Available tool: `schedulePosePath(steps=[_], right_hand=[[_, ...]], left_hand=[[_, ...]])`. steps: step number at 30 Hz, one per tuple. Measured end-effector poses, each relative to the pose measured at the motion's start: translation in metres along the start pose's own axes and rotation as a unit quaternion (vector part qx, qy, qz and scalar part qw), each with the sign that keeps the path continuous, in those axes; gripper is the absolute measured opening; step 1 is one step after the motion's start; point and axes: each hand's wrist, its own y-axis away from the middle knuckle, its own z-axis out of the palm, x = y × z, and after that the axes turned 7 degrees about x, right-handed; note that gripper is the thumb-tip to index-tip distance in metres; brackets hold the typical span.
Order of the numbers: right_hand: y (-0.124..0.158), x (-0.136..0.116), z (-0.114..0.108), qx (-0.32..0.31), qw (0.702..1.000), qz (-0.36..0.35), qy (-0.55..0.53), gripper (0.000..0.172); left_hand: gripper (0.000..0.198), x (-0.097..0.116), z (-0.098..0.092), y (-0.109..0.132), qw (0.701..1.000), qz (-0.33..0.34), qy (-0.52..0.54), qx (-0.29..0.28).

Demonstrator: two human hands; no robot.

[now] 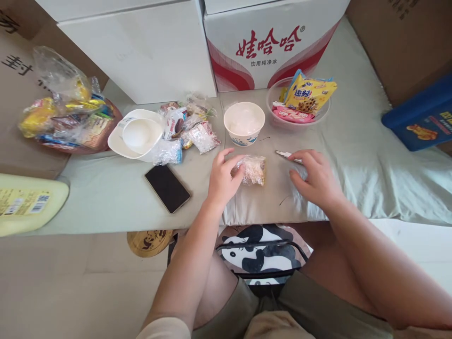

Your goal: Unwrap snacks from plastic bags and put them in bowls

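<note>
A clear-wrapped snack packet (254, 170) with pale crumbly contents lies on the cloth in front of me. My left hand (224, 176) is at its left edge, thumb and index finger closed on the wrapper. To the right, my right hand (313, 178) rests over a slim white object (283, 154), its kind unclear. The fingertips touch that object and hide its far end, while the thumb stands apart. Just beyond the packet stands a white paper bowl (243, 123) with something clear or whitish inside.
A phone (167, 188) lies left of my hands. Behind it are a white container (118, 136) and several wrapped snacks (203, 136). A clear bowl (300, 117) holds snack packs at back right. A heaped snack basket (115, 125) stands far left; white cartons (141, 52) line the back.
</note>
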Motion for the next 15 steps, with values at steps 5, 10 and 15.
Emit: schedulePosePath(steps=[5,10,15], right_hand=[[-0.002,-0.029,0.016,-0.044,0.989,-0.09,-0.106,0.044],[-0.003,-0.033,0.016,-0.031,0.988,-0.078,-0.132,0.013],[-0.006,-0.021,0.007,0.024,0.991,0.001,-0.129,0.004]], left_hand=[[0.032,0.016,-0.006,0.003,0.98,-0.025,0.19,-0.05],[0.042,0.017,-0.007,0.005,0.956,-0.098,0.274,-0.025],[0.03,0.009,-0.004,0.0,0.984,-0.005,0.094,-0.148]])
